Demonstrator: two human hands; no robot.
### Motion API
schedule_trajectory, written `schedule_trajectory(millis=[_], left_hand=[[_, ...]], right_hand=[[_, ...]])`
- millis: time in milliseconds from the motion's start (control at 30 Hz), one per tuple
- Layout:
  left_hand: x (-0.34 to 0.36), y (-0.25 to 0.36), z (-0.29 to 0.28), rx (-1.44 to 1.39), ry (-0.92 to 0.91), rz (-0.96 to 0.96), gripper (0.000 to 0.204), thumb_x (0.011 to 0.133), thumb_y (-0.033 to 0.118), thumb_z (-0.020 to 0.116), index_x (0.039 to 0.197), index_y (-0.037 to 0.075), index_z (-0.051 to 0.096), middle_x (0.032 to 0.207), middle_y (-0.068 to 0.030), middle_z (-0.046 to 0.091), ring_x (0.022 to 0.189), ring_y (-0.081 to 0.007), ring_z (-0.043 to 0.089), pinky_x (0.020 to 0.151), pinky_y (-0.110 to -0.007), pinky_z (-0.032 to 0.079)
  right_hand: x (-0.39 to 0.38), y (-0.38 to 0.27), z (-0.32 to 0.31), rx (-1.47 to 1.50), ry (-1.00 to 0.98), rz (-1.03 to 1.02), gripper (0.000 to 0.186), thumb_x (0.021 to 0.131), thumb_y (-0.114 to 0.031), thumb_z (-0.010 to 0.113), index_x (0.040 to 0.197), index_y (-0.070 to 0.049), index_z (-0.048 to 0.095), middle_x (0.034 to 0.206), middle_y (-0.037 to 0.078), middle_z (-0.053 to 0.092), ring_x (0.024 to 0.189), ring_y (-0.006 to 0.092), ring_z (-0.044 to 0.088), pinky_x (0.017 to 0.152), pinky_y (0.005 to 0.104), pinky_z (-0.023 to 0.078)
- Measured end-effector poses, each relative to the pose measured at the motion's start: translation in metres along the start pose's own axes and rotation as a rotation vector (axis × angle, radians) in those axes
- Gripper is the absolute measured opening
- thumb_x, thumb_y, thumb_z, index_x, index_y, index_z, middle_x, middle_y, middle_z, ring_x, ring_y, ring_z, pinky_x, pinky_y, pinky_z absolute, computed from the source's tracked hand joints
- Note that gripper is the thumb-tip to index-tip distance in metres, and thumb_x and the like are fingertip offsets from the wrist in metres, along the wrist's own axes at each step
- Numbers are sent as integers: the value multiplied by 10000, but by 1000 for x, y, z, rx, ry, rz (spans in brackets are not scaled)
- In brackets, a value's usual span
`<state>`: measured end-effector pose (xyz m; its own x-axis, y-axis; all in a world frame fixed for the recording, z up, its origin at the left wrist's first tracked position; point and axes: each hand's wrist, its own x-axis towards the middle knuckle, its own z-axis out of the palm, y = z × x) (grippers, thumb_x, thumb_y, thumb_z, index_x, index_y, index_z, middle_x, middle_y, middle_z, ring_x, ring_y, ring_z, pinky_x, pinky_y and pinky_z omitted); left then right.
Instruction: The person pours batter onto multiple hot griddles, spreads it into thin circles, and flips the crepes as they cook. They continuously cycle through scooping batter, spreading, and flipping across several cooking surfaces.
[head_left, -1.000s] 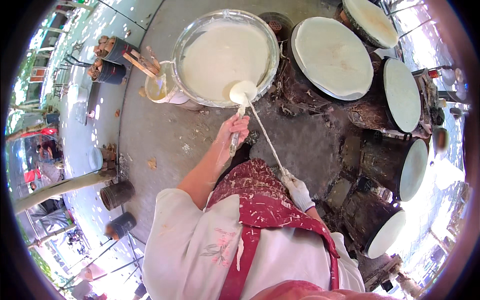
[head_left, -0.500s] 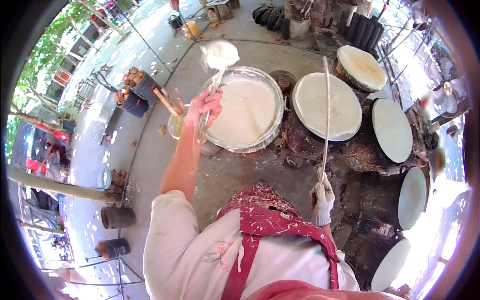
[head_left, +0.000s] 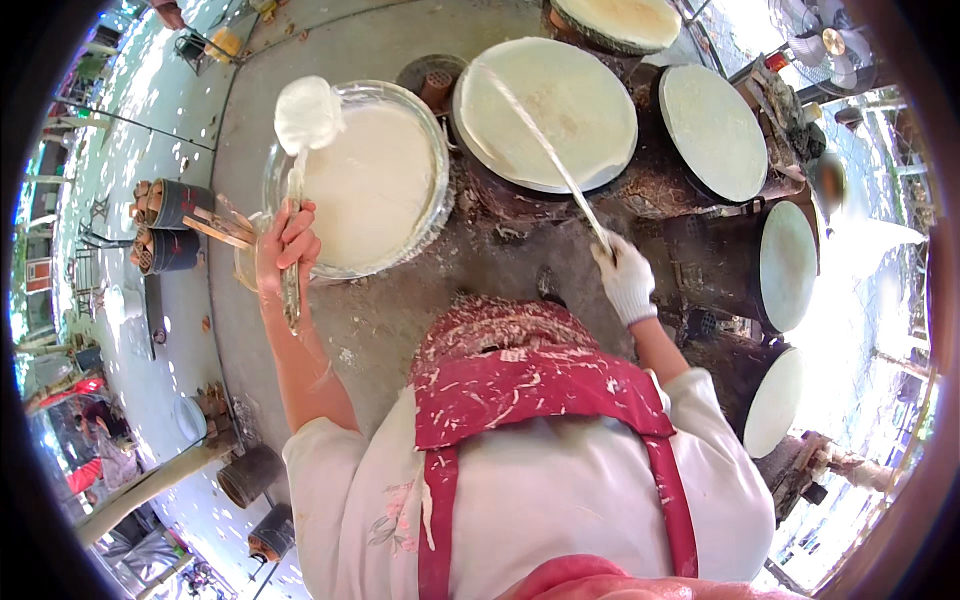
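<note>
My bare left hand (head_left: pixel 288 248) is closed around the handle of a ladle (head_left: pixel 308 116), whose bowl is coated with thick white batter. The ladle is over the left side of a wide basin (head_left: pixel 441 205) of creamy batter (head_left: pixel 375 185). My right hand (head_left: pixel 626 278), in a white glove, grips a long thin stick (head_left: pixel 545 145). The stick slants up and left across a round griddle (head_left: pixel 605 115) covered by a pale sheet of batter. Whether its tip touches the sheet, I cannot tell.
More round griddles (head_left: pixel 712 130) with pale tops curve along the right, including a greenish one (head_left: pixel 788 265). A small pot with wooden sticks (head_left: pixel 222 228) is left of the basin. Dark buckets (head_left: pixel 182 203) hold brown pieces. A fan (head_left: pixel 832 42) stands far right.
The view has turned, so the basin and griddles sit further left. The blurred ladle is now steadier by the basin's left side. The stick has swung from near upright to a leftward slant.
</note>
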<state>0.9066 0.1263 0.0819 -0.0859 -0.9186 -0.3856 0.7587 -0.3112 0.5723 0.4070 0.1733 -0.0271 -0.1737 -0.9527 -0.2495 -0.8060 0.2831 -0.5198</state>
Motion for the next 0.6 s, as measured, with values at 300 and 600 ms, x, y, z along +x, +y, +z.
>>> schedule_trajectory(millis=[300, 600], left_hand=[[-61, -108, 56, -552, 138, 74, 321, 1063, 159, 405, 1161, -147, 414, 669, 1, 389, 376, -57, 358, 371, -213, 276], [-118, -108, 85, -541, 193, 283, 327, 1064, 141, 394, 1179, -164, 375, 675, -38, 416, 375, -79, 389, 360, -202, 295]], right_hand=[[165, 23, -39, -450, 110, -899, 535, 827, -170, 624, 1340, -303, 550, 1142, -6, 631, 932, 259, 642, 705, 414, 569], [224, 22, -27, -551, 12, -1105, 495, 853, -217, 602, 1317, -382, 555, 883, 48, 660, 850, 269, 663, 679, 439, 567]])
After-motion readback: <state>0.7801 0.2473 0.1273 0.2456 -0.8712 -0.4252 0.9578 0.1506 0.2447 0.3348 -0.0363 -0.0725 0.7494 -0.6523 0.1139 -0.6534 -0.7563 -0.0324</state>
